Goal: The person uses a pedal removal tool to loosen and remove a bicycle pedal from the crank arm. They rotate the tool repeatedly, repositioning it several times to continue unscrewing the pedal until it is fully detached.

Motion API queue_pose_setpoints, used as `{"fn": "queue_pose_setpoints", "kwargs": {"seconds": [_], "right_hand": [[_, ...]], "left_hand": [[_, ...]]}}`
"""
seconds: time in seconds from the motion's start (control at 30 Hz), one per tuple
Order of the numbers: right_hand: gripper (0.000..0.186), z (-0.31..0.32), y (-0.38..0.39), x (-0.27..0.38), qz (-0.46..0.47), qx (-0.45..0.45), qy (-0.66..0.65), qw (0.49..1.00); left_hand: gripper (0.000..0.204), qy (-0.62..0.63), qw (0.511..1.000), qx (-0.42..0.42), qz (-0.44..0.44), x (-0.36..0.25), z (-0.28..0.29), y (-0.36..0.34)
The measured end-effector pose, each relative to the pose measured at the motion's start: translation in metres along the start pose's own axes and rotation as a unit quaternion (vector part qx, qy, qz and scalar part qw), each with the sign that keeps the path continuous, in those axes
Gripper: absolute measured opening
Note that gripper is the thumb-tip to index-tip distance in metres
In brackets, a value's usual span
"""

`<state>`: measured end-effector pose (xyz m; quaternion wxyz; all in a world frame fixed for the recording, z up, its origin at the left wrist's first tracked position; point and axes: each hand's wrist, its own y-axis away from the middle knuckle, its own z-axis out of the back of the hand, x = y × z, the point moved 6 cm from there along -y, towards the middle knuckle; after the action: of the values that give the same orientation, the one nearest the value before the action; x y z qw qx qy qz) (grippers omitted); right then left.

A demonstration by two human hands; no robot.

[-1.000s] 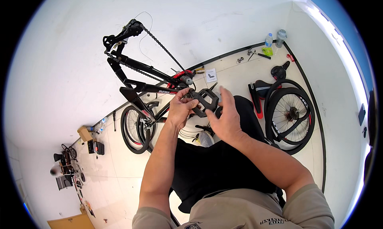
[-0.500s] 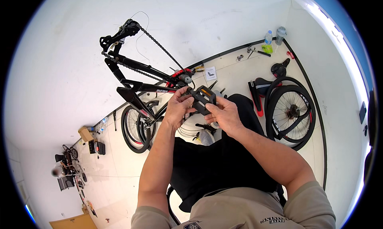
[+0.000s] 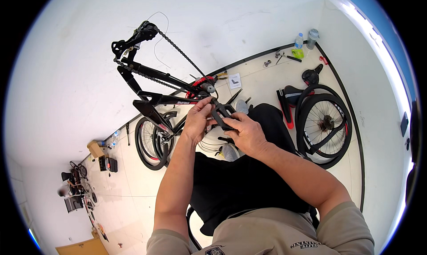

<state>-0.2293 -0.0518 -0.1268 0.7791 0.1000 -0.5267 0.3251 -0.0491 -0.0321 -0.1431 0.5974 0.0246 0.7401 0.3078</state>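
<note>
Slipping looks like the likeliest trouble in the head view: the black, rectangular, open-framed pedal (image 3: pixel 218 115) sits up in the air between the fingertips, so an uneven pinch could let it tip or drop toward the thin, looped pale cables (image 3: pixel 207 147) below. A sudden jerk might also scrape knuckles on the round red chainring (image 3: pixel 195 88) of the black bicycle frame (image 3: pixel 147 111), since the left hand (image 3: pixel 199 118) is just beside it. The pedal lies just right of that hand's fingertips and up and left of the right hand (image 3: pixel 248 133). The right hand is mostly curled, with thumb and fingers closed on the pedal's lower right part. The left hand is nearly closed, its fingertips at the pedal's left end — whether they clasp the pedal itself or a part beside it, I cannot tell.
</note>
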Motion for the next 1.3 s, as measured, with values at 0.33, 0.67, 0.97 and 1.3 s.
{"fn": "queue_pose_setpoints", "kwargs": {"seconds": [0.33, 0.67, 0.97, 1.3], "right_hand": [[0.035, 0.005, 0.003, 0.012, 0.067, -0.018, 0.097, 0.993], [0.052, 0.010, 0.000, 0.019, 0.059, 0.013, 0.153, 0.986], [0.050, 0.012, -0.002, -0.022, -0.199, -0.144, -0.130, 0.961], [0.019, -0.009, -0.002, -0.036, -0.305, -0.016, -0.437, 0.846]], "left_hand": [[0.040, 0.036, 0.999, 0.016, -0.019, 0.000, -0.003, 0.000], [0.059, 0.024, 0.999, 0.026, -0.040, 0.002, -0.007, -0.002], [0.056, 0.029, 0.999, 0.016, -0.039, 0.005, -0.006, -0.003], [0.056, 0.044, 0.998, 0.032, -0.037, 0.004, -0.009, -0.002]]}}
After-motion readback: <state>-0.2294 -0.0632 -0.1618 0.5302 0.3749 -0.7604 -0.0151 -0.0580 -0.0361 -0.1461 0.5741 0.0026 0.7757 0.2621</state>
